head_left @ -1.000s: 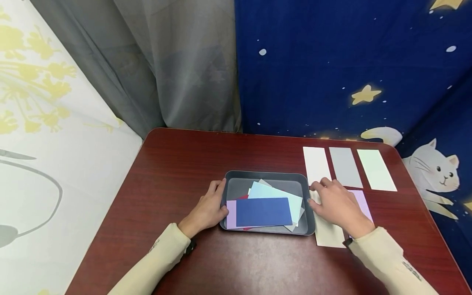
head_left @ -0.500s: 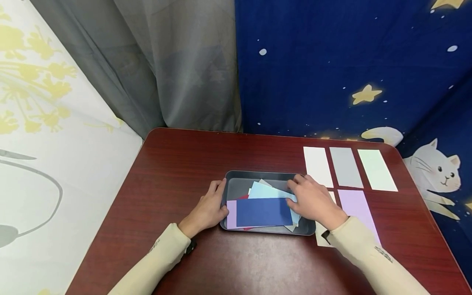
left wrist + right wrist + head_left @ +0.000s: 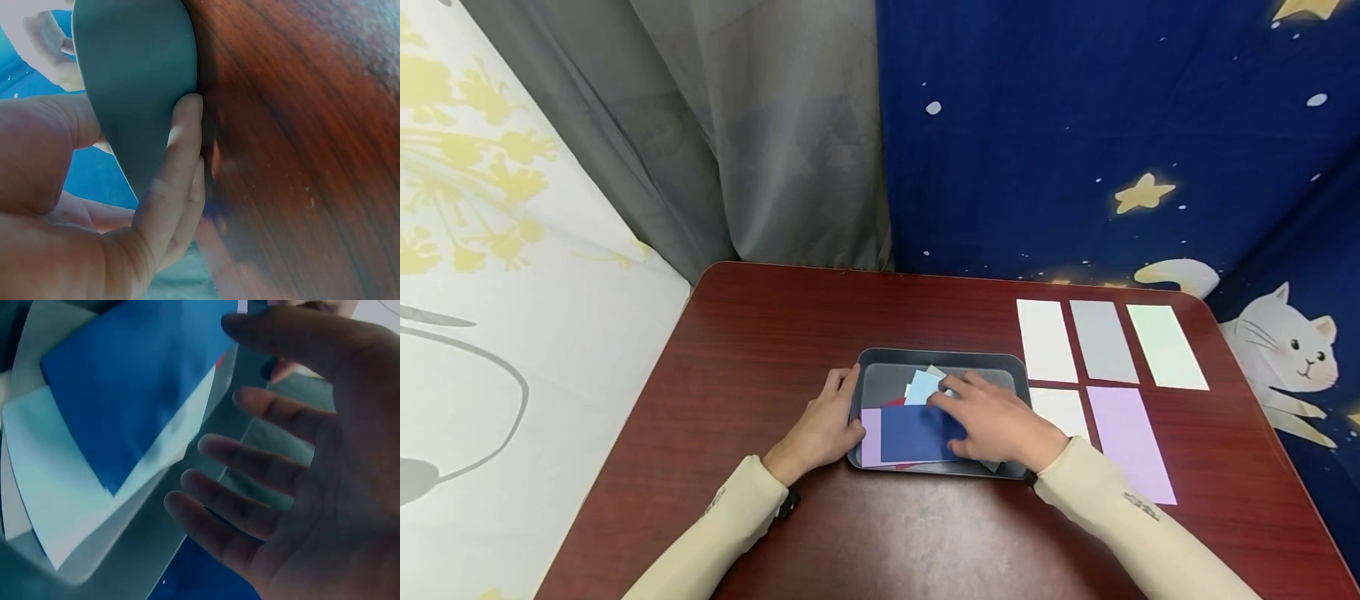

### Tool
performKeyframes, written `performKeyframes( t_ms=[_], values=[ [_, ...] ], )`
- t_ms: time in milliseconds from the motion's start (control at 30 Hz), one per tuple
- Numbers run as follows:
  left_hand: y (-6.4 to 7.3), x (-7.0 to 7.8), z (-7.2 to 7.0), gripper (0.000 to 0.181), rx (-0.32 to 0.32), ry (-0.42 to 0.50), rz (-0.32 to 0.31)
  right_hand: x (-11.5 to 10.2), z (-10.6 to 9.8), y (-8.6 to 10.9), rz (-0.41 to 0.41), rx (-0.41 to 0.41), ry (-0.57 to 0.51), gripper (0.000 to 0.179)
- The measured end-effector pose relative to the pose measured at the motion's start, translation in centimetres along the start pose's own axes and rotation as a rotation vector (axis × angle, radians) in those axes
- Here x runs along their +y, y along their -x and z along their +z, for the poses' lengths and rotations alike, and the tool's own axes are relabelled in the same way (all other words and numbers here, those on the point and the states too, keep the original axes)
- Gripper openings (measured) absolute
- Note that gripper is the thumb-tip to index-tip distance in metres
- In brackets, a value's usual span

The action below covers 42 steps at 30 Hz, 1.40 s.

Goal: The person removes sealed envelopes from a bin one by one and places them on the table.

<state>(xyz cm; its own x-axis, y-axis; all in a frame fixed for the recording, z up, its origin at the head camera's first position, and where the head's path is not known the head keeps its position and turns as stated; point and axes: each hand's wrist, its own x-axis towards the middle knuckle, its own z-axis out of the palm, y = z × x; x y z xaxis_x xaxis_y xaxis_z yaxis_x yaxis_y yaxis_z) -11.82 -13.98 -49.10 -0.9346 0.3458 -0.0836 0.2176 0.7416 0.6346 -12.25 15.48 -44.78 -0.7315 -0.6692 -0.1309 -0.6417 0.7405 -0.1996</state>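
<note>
A shallow dark grey tray (image 3: 880, 379) lies on the table. My left hand (image 3: 816, 429) grips its left side; in the left wrist view, fingers press the tray's outer wall (image 3: 137, 75), with the thumb across the rim. Paper cards lie overlapping inside: a dark blue card (image 3: 913, 433) on top, a lilac card (image 3: 870, 437) under its left end, a light blue card (image 3: 923, 387) behind, plus bits of red and grey. My right hand (image 3: 996, 421) hovers over the tray's right part, fingers spread and holding nothing, thumb close to the dark blue card (image 3: 131, 381).
Right of the tray, cards lie in two rows: white (image 3: 1047, 342), grey (image 3: 1103, 342) and pale green (image 3: 1167, 346) at the back, cream (image 3: 1062, 410) and lilac (image 3: 1133, 442) in front. Grey and star-patterned curtains hang behind the table (image 3: 760, 333).
My right hand has moved left from the cream card, across the tray's right rim, to over the cards inside. The left hand and the tray have stayed in place.
</note>
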Motion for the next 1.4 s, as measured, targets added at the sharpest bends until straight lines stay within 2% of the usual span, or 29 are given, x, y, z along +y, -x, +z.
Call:
performKeyframes(
  t_ms=[200,367,1000,1400],
  values=[
    [0.0,0.0,0.1,0.09,0.0,-0.002,0.001,-0.8,0.8,-0.3,-0.067,-0.053,0.017,0.066],
    [0.0,-0.1,0.1,0.09,0.002,-0.004,0.008,-1.0,1.3,-0.3,-0.081,-0.073,0.041,0.067],
    [0.1,0.1,0.1,0.091,0.019,-0.004,0.014,-0.3,1.9,-0.5,-0.118,-0.025,0.083,0.067],
    [0.0,0.1,0.0,0.09,0.003,-0.001,-0.001,-0.2,1.6,-0.3,-0.133,-0.008,0.084,0.067]
  ],
)
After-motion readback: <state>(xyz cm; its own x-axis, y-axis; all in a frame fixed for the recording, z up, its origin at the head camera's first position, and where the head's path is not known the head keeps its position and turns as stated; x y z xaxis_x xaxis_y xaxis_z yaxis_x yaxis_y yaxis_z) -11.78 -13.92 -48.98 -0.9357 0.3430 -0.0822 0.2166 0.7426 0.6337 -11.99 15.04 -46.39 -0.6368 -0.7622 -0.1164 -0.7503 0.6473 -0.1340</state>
